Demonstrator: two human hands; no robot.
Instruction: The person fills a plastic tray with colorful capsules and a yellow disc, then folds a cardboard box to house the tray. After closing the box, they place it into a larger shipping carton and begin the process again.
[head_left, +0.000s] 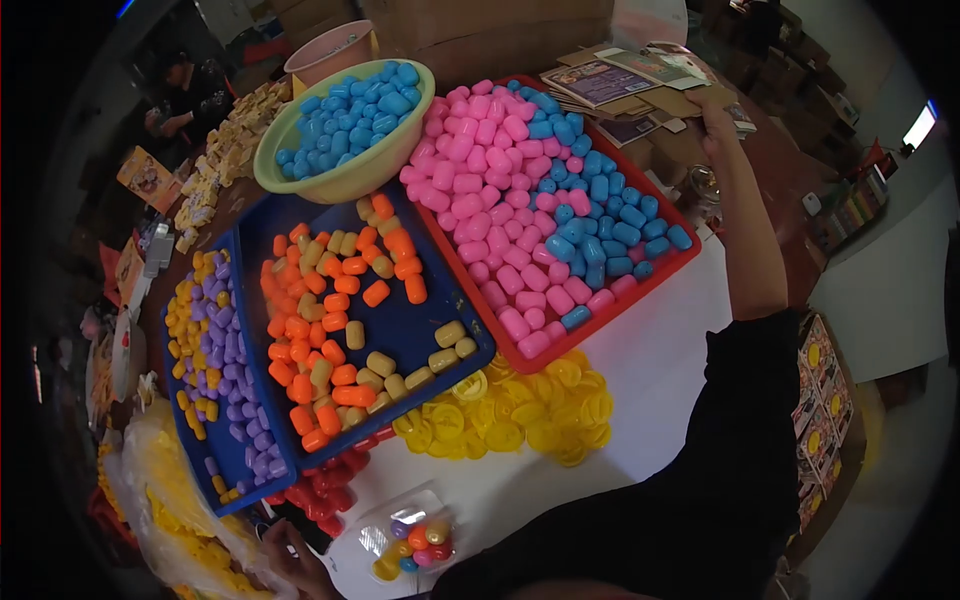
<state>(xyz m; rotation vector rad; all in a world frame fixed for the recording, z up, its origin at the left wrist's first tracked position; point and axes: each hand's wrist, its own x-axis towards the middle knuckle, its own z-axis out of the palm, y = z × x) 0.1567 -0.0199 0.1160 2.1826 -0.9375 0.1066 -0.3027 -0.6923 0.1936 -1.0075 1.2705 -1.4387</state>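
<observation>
My right hand is at the back right, its fingers closed on a brown card beside the stack of printed cards. At the bottom left, my left hand is low and dim beside a clear plastic blister; what its fingers hold, if anything, is too dark to make out. Several colored capsules and a yellow disc lie in the blister. Yellow discs and red pieces lie beyond it.
A red tray holds pink and blue capsules. One blue tray has orange and tan capsules; another has purple and yellow ones. Blue capsules fill a yellow-green bowl. A bag stands left. A person is at the far left.
</observation>
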